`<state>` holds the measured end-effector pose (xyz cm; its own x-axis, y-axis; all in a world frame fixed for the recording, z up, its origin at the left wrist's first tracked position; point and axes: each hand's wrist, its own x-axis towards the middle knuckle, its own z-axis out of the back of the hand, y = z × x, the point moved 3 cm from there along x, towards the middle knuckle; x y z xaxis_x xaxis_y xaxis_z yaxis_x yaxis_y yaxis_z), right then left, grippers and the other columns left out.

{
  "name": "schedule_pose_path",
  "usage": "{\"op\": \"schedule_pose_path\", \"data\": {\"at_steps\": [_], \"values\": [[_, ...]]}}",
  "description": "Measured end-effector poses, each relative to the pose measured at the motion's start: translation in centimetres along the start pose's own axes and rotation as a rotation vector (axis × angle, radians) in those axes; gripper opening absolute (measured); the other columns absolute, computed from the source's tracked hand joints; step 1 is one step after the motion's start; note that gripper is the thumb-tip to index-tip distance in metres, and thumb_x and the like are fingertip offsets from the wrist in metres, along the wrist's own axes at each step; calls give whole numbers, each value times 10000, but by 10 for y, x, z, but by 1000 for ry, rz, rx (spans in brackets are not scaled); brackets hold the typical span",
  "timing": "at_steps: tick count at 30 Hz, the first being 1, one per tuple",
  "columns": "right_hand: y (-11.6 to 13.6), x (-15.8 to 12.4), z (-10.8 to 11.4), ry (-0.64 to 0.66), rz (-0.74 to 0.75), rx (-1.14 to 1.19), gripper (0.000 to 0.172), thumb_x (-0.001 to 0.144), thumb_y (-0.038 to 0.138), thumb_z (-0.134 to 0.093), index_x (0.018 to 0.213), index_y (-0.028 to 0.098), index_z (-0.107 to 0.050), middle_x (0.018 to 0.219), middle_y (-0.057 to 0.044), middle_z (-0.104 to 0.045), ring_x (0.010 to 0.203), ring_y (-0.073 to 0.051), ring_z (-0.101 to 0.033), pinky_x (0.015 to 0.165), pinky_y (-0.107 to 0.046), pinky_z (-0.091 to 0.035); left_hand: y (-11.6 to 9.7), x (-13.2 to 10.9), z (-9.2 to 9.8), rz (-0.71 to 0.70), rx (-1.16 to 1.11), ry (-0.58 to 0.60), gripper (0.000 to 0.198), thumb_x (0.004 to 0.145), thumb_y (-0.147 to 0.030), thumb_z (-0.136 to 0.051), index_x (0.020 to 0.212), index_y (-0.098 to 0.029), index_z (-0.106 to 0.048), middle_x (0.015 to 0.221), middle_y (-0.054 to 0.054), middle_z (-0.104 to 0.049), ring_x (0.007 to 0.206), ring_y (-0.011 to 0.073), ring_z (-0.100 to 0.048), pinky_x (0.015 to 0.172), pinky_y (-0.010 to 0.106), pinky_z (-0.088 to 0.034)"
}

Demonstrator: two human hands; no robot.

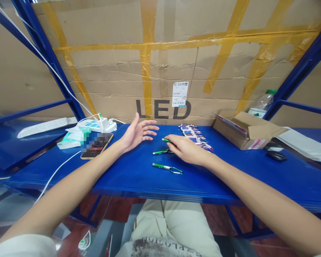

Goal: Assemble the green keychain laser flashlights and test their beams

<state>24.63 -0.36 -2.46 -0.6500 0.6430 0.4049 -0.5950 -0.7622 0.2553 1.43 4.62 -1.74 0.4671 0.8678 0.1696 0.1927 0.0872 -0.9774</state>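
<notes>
My right hand (186,148) pinches a green keychain penlight (165,140) just above the blue table; its tip pokes out from the fingers toward the left. Beneath that hand lies a second green penlight (159,152), its clip end partly covered by the fingers. Nearer the front edge is a third green penlight (162,166) with a green carabiner clip (176,171) pointing right. My left hand (137,134) hovers to the left, fingers spread and holding nothing. Behind my right hand, several red, blue and dark penlights (190,132) lie side by side in a row.
On the left are a phone (101,144), a white power strip (96,125) with cables and a plastic packet (71,138). An open cardboard box (246,130), a black mouse (276,156) and a bottle (264,103) stand right. A large carton (109,78) walls the back.
</notes>
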Motion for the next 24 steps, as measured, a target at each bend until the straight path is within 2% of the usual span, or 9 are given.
{"op": "schedule_pose_path", "data": {"at_steps": [17, 24], "values": [[2, -1, 0, 13, 7, 8, 252, 1134, 279, -430, 1219, 212, -658, 1161, -118, -761, 1025, -272, -712, 933, -421, -544, 0, 1, 0, -3, -8, 4, 888, 1007, -877, -327, 1351, -155, -711, 1377, 206, -728, 1113, 307, -727, 848, 368, -587], [-1, -2, -4, 30, 6, -3, 259, 1131, 281, -441, 1246, 212, -663, 1228, -135, -762, 1078, -286, -720, 971, -446, -552, 0, 0, -1, -3, -3, 10, 898, 999, -887, -331, 1357, -156, -709, 1384, 206, -726, 1125, 306, -725, 853, 364, -587]]}}
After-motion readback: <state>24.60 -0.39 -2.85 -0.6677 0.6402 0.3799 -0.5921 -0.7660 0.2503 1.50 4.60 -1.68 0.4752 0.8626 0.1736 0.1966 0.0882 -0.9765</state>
